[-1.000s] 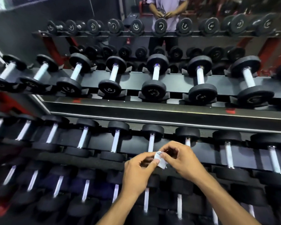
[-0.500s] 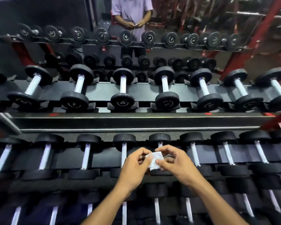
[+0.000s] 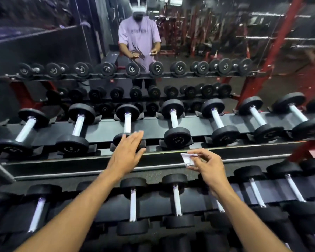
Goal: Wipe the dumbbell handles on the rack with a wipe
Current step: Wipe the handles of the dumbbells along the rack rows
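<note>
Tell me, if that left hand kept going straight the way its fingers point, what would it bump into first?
Probably the dumbbell on the upper shelf right ahead: the left hand, fingers straight, already overlaps its near black head, with the pale handle just beyond. Whether it touches yet is unclear from one view.

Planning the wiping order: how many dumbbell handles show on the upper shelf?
7 handles in one row, left to right: first, second, third beyond the left hand, fourth, fifth, sixth, seventh. Dumbbell heads at both frame edges suggest more, cut off.
</note>
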